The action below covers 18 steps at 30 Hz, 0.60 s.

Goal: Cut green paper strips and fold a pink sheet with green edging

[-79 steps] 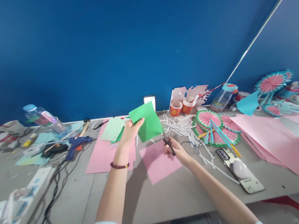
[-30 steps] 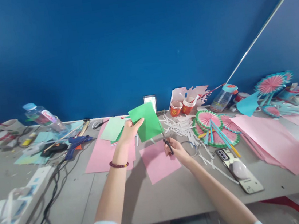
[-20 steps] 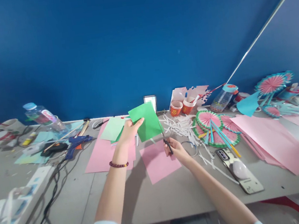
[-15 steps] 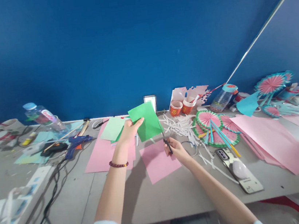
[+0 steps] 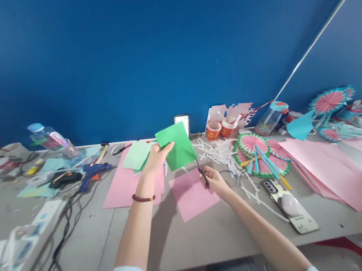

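My left hand is closed on a green paper sheet and holds it upright above the grey table. My right hand grips black scissors, whose blades point up at the sheet's lower right edge. A small pink paper square lies on the table under both hands. A dark bead bracelet circles my left wrist.
Pink sheets and pink-green paper fans lie to the right, beside white paper strips, two red cups and a phone. To the left are a blue glue gun, a bottle, cables and a power strip.
Almost nothing differs; the scissors have shifted very slightly along the green sheet's right edge, and both hands keep their hold.
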{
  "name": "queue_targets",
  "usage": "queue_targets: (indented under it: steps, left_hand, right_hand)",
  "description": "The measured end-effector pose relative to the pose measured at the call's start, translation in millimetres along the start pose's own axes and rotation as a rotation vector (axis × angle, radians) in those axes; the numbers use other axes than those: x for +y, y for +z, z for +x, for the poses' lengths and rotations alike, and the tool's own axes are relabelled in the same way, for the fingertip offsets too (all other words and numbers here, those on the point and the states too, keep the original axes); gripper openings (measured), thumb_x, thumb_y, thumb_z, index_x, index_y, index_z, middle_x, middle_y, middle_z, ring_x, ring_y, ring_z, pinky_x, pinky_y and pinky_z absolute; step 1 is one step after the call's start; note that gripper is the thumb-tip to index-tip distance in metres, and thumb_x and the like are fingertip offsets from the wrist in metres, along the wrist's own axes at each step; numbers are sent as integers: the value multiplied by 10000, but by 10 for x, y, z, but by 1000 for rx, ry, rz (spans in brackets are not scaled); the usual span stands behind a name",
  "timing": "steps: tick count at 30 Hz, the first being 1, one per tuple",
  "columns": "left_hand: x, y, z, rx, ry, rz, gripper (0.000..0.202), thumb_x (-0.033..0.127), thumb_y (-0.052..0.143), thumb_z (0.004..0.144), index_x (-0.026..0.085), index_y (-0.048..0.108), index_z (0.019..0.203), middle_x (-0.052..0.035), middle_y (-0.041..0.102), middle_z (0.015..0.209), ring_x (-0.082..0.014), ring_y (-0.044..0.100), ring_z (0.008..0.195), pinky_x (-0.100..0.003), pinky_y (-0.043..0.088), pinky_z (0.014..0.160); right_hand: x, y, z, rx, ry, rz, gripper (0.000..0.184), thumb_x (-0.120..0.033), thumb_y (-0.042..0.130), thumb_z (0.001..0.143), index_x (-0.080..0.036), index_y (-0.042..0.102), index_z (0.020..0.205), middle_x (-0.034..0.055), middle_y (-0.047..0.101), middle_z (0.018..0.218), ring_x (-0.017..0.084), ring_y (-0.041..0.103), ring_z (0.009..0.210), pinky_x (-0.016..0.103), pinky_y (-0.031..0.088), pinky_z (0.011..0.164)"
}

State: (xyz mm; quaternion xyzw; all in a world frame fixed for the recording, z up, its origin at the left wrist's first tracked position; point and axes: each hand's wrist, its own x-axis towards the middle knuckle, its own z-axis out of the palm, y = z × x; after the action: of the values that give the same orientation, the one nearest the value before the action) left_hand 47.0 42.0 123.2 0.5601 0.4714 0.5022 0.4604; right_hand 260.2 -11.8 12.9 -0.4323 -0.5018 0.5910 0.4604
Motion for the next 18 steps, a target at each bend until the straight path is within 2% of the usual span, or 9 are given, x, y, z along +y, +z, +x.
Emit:
queue_targets:
  steps: [8, 18]
  left_hand:
    - [-12, 16, 14, 16, 18, -11, 380, 504, 695, 688, 165, 683, 861, -61, 685, 697, -282, 637, 806, -373, 472, 720]
    - [-15, 14, 0, 20, 2, -29, 329, 445, 703, 719, 136, 655, 820, -46, 646, 631, -246, 613, 776, -348, 442, 721]
  right_hand:
    - [-11, 3, -2, 9, 16, 25, 287, -381, 662, 711, -205, 435, 717, -92, 449, 460, 52, 370, 371, 173, 278, 371]
    - [-32, 9, -4, 8, 40, 21, 313, -379, 674, 685, -209, 412, 694, -109, 410, 443, 39, 319, 356, 161, 255, 345]
